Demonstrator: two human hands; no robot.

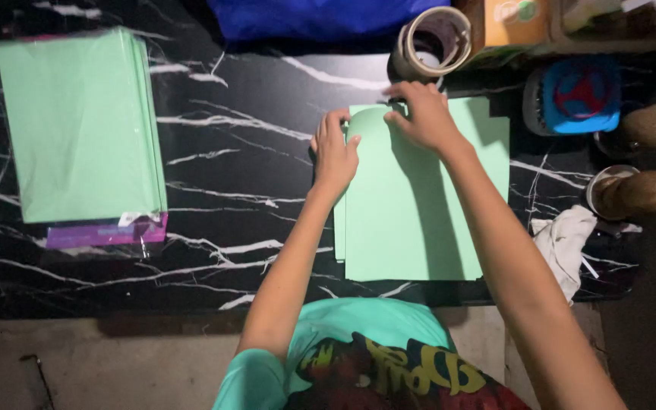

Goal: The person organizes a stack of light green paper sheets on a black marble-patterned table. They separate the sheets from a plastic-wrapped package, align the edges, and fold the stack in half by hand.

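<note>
A wrapped stack of green paper (77,125) lies far left on the black marble table (237,114). At centre, the left hand (333,152) presses flat on the green sheet (411,220), fingers together; the right hand (423,114) pinches its far edge. This looks like a fold being lined up; next, the edges need matching before creasing.

We stretched both bare arms far forward, left hand (335,150) flat with fingers together, right hand (423,115) curled, fingertips pressing down.
</note>
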